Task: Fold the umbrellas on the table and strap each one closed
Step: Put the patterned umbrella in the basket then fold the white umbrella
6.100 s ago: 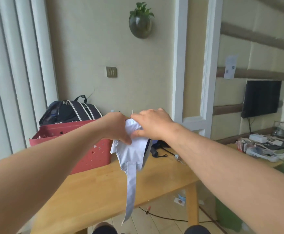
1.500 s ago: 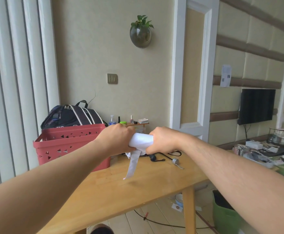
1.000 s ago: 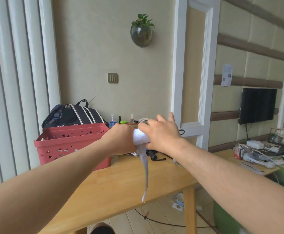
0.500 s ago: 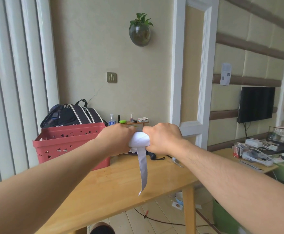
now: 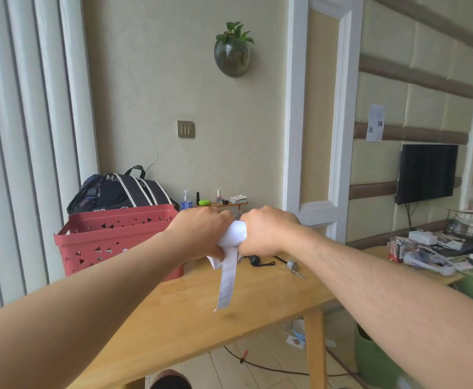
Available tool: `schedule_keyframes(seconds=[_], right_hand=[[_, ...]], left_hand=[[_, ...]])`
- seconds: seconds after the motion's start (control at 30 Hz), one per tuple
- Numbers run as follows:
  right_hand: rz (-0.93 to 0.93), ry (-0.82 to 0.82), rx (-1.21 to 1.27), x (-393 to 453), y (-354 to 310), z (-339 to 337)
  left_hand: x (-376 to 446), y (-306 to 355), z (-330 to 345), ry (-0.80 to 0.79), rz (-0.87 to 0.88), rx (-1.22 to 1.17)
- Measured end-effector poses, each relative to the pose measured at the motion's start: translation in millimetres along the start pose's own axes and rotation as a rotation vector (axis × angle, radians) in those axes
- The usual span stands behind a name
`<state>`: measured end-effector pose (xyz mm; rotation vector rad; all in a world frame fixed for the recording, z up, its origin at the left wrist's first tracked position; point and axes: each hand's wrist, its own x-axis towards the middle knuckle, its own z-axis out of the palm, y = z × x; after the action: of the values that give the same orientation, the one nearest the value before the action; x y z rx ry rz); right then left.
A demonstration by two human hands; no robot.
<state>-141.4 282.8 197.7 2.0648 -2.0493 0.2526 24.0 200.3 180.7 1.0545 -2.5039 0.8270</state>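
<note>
A rolled-up white umbrella [image 5: 234, 236] is held in the air above the wooden table [image 5: 190, 310], lying crosswise between my two fists. My left hand [image 5: 201, 233] grips its left part and my right hand [image 5: 267, 231] grips its right part, so only a short white stretch shows between them. Its long white strap [image 5: 227, 282] hangs loose from under the roll, its free end just above the tabletop. A black umbrella handle with a wrist loop [image 5: 259, 261] lies on the table behind my hands.
A red plastic basket [image 5: 117, 242] stands at the table's back left with a dark backpack [image 5: 117, 192] behind it. A small metal part [image 5: 293, 266] lies near the black handle. A cluttered low table [image 5: 437, 254] stands to the right.
Half a second ago the strap hung the same way; my fists have drawn slightly closer on the roll. Six seconds ago the white canopy was loose and bunched; it is now rolled tight.
</note>
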Motion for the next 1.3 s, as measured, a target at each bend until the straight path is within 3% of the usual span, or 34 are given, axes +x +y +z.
schedule_keyframes(seconds=[0.33, 0.43, 0.67, 0.83, 1.13, 1.3], right_hand=[[0.054, -0.229, 0.448, 0, 11, -8], [0.011, -0.191, 0.32, 2, 11, -8], [-0.143, 0.2, -0.199, 5, -1, 3], [-0.053, 0.317, -0.255, 5, 6, 13], [-0.114, 0.268, -0.249, -1, 6, 1], [-0.048, 0.179, -0.139, -3, 4, 1]], left_hand=[[-6, 0, -3, 0.088, -0.019, 0.004], [-6, 3, -4, 0.071, -0.039, -0.036], [3, 1, 4, -0.019, -0.172, -0.12], [4, 1, -1, -0.06, -0.158, -0.17], [-7, -5, -11, -0.12, -0.094, -0.173], [-14, -2, -4, 0.12, -0.108, -0.04]])
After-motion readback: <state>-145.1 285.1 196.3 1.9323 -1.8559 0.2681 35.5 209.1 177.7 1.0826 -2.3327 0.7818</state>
